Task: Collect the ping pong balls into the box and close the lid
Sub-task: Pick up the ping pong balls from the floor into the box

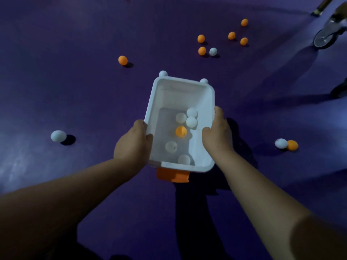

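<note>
I hold an open white plastic box (205,96) above the purple floor. My left hand (133,145) grips its left rim and my right hand (217,136) grips its right rim. Inside lie several white balls (191,121) and one orange ball (181,131). An orange latch (172,175) sticks out at the box's near end. On the floor, a white ball (58,136) lies to the left, an orange ball (123,60) further ahead, and a white and orange pair (281,143) to the right. A far cluster of several orange balls (201,38) includes one white ball (213,51). No lid shows.
A wheeled metal frame (323,38) stands at the upper right, with a stick-like leg (319,8) beside it. Two white balls (163,73) peek out just beyond the box's far end. Dark shadows fall on the purple floor (75,91) under the box and my arms.
</note>
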`<state>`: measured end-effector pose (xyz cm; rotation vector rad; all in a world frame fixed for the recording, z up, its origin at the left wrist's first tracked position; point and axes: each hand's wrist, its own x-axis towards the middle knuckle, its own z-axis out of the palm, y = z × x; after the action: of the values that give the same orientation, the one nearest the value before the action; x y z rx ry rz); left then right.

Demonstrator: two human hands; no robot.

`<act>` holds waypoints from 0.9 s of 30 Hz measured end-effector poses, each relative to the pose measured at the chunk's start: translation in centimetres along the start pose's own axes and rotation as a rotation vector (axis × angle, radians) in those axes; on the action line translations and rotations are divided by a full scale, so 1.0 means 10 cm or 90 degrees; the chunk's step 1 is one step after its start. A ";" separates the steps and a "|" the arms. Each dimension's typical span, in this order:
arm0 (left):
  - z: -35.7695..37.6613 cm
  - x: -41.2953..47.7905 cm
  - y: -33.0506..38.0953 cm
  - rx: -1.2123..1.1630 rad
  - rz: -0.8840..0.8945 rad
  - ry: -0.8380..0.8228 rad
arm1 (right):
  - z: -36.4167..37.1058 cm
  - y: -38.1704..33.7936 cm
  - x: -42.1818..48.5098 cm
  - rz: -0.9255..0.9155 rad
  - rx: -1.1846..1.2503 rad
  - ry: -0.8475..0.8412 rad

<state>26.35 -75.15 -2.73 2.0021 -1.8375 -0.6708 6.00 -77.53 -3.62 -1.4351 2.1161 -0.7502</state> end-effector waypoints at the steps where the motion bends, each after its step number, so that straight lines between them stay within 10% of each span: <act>1: -0.08 0.04 -0.04 0.009 0.005 -0.011 | 0.03 -0.10 -0.01 0.008 0.003 -0.005; 13: -0.53 0.29 -0.77 -0.045 0.053 -0.188 | 0.50 -0.69 -0.22 0.088 -0.092 -0.053; 18: -0.49 0.28 -1.22 -0.099 0.027 -0.104 | 0.60 -0.67 -0.21 0.083 -0.238 -0.014; 27: -0.70 0.63 -2.11 0.256 -0.098 -0.006 | 0.64 -0.73 -0.22 0.069 -0.372 0.002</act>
<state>48.08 -79.59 -9.13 2.4137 -1.9607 -0.3698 15.89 -78.77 -3.34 -1.5675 2.5140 -0.0828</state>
